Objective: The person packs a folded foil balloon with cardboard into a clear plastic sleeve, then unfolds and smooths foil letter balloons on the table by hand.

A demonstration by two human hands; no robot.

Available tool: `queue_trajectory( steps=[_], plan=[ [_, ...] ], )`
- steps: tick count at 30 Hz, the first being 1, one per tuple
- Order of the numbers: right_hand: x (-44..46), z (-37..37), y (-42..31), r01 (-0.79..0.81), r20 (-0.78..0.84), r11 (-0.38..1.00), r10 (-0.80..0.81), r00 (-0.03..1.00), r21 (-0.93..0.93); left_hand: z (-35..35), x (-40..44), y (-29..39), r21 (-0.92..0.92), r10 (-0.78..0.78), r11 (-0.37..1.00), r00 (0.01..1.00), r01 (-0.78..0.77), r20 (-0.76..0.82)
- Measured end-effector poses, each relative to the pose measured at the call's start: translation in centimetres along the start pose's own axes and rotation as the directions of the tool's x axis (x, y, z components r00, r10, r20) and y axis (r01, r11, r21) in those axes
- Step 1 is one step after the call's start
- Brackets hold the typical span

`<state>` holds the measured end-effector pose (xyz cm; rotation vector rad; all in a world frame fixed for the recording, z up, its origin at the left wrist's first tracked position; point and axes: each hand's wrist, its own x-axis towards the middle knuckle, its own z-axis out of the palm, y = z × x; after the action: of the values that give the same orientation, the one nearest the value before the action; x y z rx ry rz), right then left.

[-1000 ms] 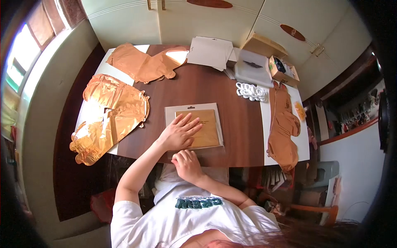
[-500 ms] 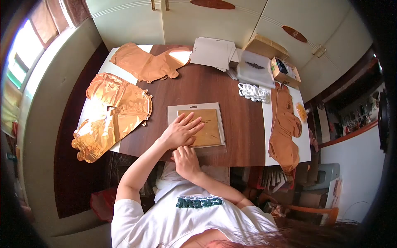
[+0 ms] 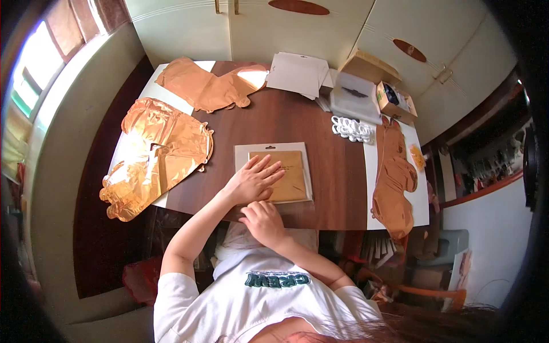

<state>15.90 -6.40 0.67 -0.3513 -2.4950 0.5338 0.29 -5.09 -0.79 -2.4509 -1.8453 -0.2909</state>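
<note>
A clear plastic bag [image 3: 309, 194] lies near the table's front edge, with a light backing card [image 3: 242, 154] and a flat folded gold piece [image 3: 291, 163] inside it. My left hand [image 3: 254, 178] rests flat on the left part of this package, fingers spread. Just below, my right hand [image 3: 263, 222] is closed at the bag's lower edge, its thumb and fingers curled together. What those fingers pinch, if anything, is too small to make out. The loose clear flap of the bag reaches down toward the table edge beside the right hand.
Flat copper-coloured foil balloons lie at the left [image 3: 166, 143], back left [image 3: 200, 86] and right [image 3: 392, 183]. Toward the back right are a stack of cards [image 3: 296, 74], a clear plastic box [image 3: 351, 97], a small carton [image 3: 396, 103] and white looped cord [image 3: 351, 130].
My right hand has shifted slightly to the right along the bag's lower edge, its fingers still curled. My left hand stays flat on the package. The view has moved slightly.
</note>
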Motion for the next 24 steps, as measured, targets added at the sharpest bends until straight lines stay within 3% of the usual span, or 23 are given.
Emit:
queue_trajectory(
  steps=[3,9,12,15,17,18,19,20,24],
  plan=[
    [0.0,1.8,0.0,-0.002,0.051,0.987,0.011,0.999,-0.163,0.1,0.0,0.1,0.004,-0.007,1.000,1.000,0.007,-0.007],
    [-0.1,2.0,0.1,0.023,0.102,0.981,-0.003,0.995,-0.193,-0.3,0.1,0.1,-0.032,-0.003,0.999,1.000,0.003,0.012],
    [-0.5,1.5,0.5,-0.026,0.023,0.995,0.024,0.999,0.092,-0.2,0.0,0.1,-0.051,0.003,0.999,1.000,-0.003,-0.002],
    [-1.5,-1.2,2.2,-0.066,-0.099,0.917,0.113,0.989,0.393,-0.7,0.0,0.2,-0.073,0.004,0.997,1.000,-0.003,0.004],
    [-3.7,-4.1,4.0,-0.264,-0.014,0.600,0.417,0.909,0.755,-0.8,0.0,0.2,-0.059,0.010,0.998,1.000,-0.010,-0.001],
    [-4.5,-5.8,5.2,-0.216,-0.114,0.571,0.486,0.867,0.792,-0.8,-0.1,0.3,-0.053,0.014,0.998,1.000,-0.015,-0.004],
    [-5.2,-8.1,6.2,-0.022,-0.116,0.240,0.544,0.831,0.970,-0.8,-0.1,0.4,-0.055,0.020,0.998,1.000,-0.020,0.001],
    [-6.3,-10.3,6.8,-0.064,-0.115,0.216,0.721,0.683,0.974,-0.8,-0.2,0.4,-0.057,0.029,0.998,1.000,-0.028,0.006],
    [-12.3,-18.0,11.2,-0.073,-0.555,0.677,0.656,0.512,0.733,-1.0,-0.6,0.9,-0.071,0.065,0.995,0.998,-0.064,0.020]
  ],
)
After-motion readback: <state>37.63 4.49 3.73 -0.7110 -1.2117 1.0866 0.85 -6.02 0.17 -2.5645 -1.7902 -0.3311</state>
